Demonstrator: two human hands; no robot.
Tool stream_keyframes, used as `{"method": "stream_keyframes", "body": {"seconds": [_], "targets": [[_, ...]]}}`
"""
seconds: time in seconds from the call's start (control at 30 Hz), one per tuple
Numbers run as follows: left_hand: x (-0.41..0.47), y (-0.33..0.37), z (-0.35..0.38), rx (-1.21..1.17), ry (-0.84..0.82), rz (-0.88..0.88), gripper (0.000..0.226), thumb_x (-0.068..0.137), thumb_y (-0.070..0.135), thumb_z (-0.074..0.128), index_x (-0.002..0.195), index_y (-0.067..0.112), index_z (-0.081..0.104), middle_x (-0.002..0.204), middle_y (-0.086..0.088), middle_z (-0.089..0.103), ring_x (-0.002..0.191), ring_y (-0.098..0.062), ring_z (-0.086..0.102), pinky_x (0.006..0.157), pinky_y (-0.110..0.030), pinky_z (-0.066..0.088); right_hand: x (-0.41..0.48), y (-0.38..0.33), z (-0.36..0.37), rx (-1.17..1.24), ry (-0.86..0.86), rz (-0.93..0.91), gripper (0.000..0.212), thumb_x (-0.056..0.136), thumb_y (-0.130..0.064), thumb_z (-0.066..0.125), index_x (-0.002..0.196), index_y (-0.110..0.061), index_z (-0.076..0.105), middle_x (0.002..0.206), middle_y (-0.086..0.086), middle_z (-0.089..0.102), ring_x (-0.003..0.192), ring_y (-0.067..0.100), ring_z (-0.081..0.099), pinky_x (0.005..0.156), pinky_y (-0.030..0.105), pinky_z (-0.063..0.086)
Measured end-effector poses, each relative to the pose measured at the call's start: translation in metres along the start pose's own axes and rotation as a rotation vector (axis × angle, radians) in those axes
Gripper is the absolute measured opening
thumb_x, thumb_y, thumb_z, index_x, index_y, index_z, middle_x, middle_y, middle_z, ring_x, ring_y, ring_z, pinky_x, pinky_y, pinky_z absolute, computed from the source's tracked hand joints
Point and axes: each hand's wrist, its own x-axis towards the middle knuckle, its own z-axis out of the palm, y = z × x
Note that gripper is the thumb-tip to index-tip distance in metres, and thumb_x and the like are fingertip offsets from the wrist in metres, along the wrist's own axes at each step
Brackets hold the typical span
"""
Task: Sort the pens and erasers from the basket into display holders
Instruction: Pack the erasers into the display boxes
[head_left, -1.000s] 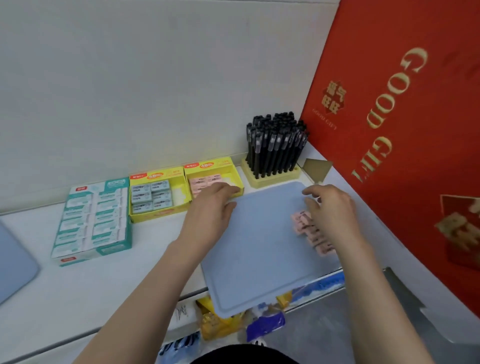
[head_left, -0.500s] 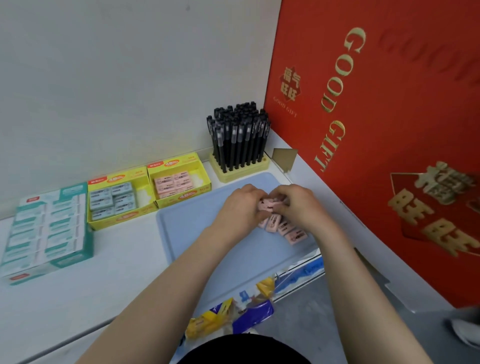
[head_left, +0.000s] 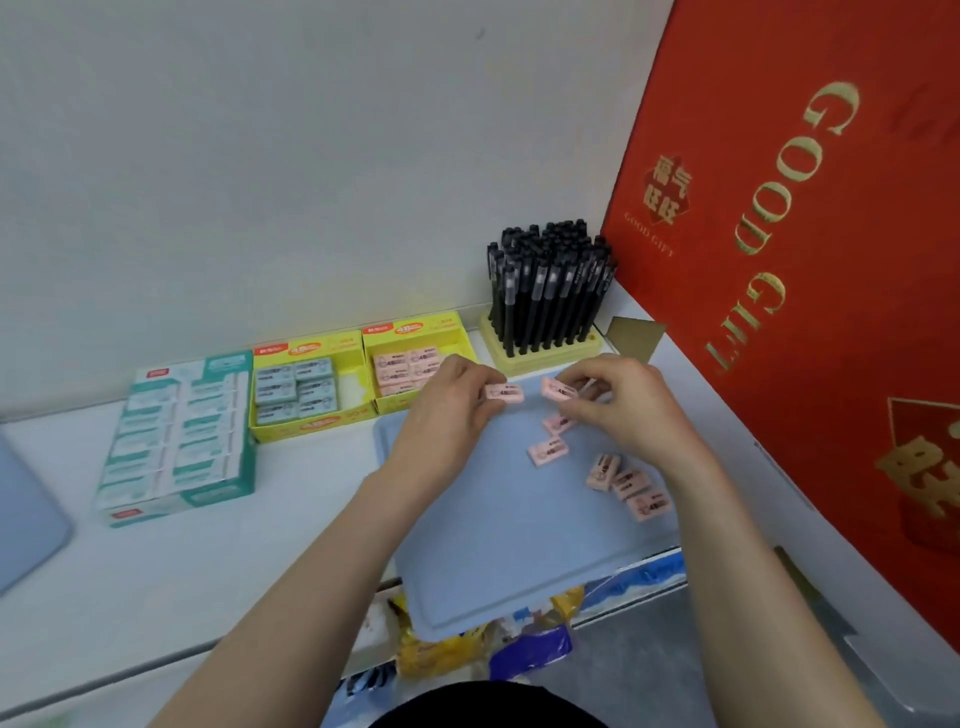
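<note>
My left hand (head_left: 451, 415) pinches one pink eraser (head_left: 505, 391) above the far end of the blue tray (head_left: 498, 561). My right hand (head_left: 623, 405) pinches another pink eraser (head_left: 560, 389) just to its right. Several more pink erasers lie loose on the tray, one in the middle (head_left: 548, 451) and a cluster by my right wrist (head_left: 626, 483). Behind my left hand stands a yellow display box (head_left: 415, 332) partly filled with pink erasers. A second yellow box (head_left: 306, 384) holds grey-blue erasers. Black pens (head_left: 548, 291) stand packed in a yellow holder (head_left: 540, 356).
A teal and white carton (head_left: 176, 436) of boxed goods lies at the left of the white shelf. A large red gift box (head_left: 810, 270) walls off the right side. Another blue tray (head_left: 26, 519) shows at the left edge. Packaged goods (head_left: 488, 644) sit below the shelf front.
Both hands, bunched together over the erasers half a second ago, have lifted and drawn apart, each now holding one pink eraser. A second ago my left hand was at the yellow box.
</note>
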Motion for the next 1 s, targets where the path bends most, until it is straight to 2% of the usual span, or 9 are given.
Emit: {"method": "stream_keyframes", "body": {"seconds": [0.1, 0.17, 0.23, 0.37, 0.6, 0.7, 0.8, 0.93, 1.0], "targets": [[-0.008, -0.024, -0.026, 0.028, 0.118, -0.053, 0.025, 0.092, 0.021, 0.062, 0.116, 0.015, 0.064, 0.111, -0.004, 0.054, 0.103, -0.021, 0.056, 0.086, -0.036, 0.047, 0.013, -0.023, 0.013, 0.106, 0.004, -0.077, 0.027, 0.078, -0.018, 0.081, 0.102, -0.028, 0.072, 0.087, -0.008, 0.065, 0.070, 0.002, 0.060, 0.060, 0.018, 0.044], [-0.014, -0.040, -0.043, 0.038, 0.185, -0.101, 0.025, 0.091, 0.018, 0.064, 0.115, 0.015, 0.065, 0.109, -0.004, 0.055, 0.097, -0.021, 0.058, 0.083, -0.036, 0.049, 0.024, -0.040, 0.028, 0.129, 0.004, -0.146, 0.026, 0.078, -0.020, 0.081, 0.102, -0.025, 0.073, 0.085, -0.005, 0.064, 0.069, 0.007, 0.060, 0.062, 0.019, 0.045], [-0.021, -0.055, -0.059, 0.053, 0.239, -0.174, 0.024, 0.090, 0.017, 0.064, 0.114, 0.015, 0.065, 0.108, -0.003, 0.055, 0.090, -0.020, 0.059, 0.081, -0.037, 0.050, 0.040, -0.057, 0.046, 0.095, -0.005, -0.209, 0.023, 0.080, -0.021, 0.079, 0.102, -0.022, 0.074, 0.085, -0.004, 0.063, 0.070, 0.010, 0.061, 0.067, 0.022, 0.045], [-0.036, -0.077, -0.083, 0.077, 0.292, -0.270, 0.023, 0.090, 0.017, 0.065, 0.113, 0.013, 0.066, 0.108, -0.004, 0.058, 0.090, -0.018, 0.060, 0.083, -0.035, 0.049, 0.078, -0.088, 0.082, -0.056, -0.035, -0.289, 0.023, 0.079, -0.021, 0.077, 0.102, -0.019, 0.074, 0.090, 0.000, 0.065, 0.076, 0.017, 0.062, 0.076, 0.030, 0.047], [-0.043, -0.087, -0.099, 0.105, 0.306, -0.299, 0.022, 0.089, 0.018, 0.066, 0.111, 0.013, 0.067, 0.106, -0.005, 0.061, 0.098, -0.023, 0.059, 0.085, -0.036, 0.048, 0.107, -0.103, 0.121, -0.179, -0.133, -0.293, 0.016, 0.075, -0.009, 0.075, 0.088, -0.018, 0.074, 0.080, -0.005, 0.056, 0.085, 0.021, 0.062, 0.068, 0.024, 0.035], [-0.043, -0.090, -0.099, 0.113, 0.302, -0.298, 0.022, 0.089, 0.018, 0.066, 0.111, 0.013, 0.067, 0.106, -0.005, 0.060, 0.098, -0.023, 0.058, 0.084, -0.035, 0.047, 0.105, -0.099, 0.132, -0.156, -0.056, -0.290, 0.013, 0.080, -0.013, 0.074, 0.091, -0.019, 0.076, 0.090, 0.001, 0.056, 0.086, 0.021, 0.060, 0.071, 0.025, 0.036], [-0.041, -0.090, -0.096, 0.109, 0.275, -0.293, 0.023, 0.090, 0.019, 0.065, 0.112, 0.014, 0.067, 0.107, -0.004, 0.060, 0.098, -0.022, 0.058, 0.085, -0.035, 0.047, 0.103, -0.094, 0.139, -0.155, -0.034, -0.297, 0.020, 0.084, -0.009, 0.067, 0.099, -0.018, 0.076, 0.100, 0.005, 0.061, 0.094, 0.025, 0.060, 0.074, 0.025, 0.035], [-0.034, -0.087, -0.093, 0.098, 0.262, -0.266, 0.023, 0.089, 0.018, 0.066, 0.112, 0.015, 0.067, 0.107, -0.002, 0.060, 0.097, -0.020, 0.058, 0.084, -0.031, 0.046, 0.098, -0.097, 0.136, -0.159, -0.038, -0.365, 0.029, 0.087, -0.002, 0.058, 0.105, -0.014, 0.076, 0.106, 0.006, 0.069, 0.102, 0.027, 0.062, 0.082, 0.030, 0.044], [-0.029, -0.084, -0.091, 0.080, 0.257, -0.250, 0.022, 0.089, 0.017, 0.066, 0.111, 0.015, 0.067, 0.106, -0.002, 0.060, 0.095, -0.019, 0.058, 0.084, -0.033, 0.047, 0.092, -0.101, 0.129, -0.041, 0.017, -0.333, 0.025, 0.089, -0.006, 0.057, 0.104, -0.016, 0.076, 0.105, 0.001, 0.072, 0.099, 0.020, 0.064, 0.085, 0.031, 0.048]]}}
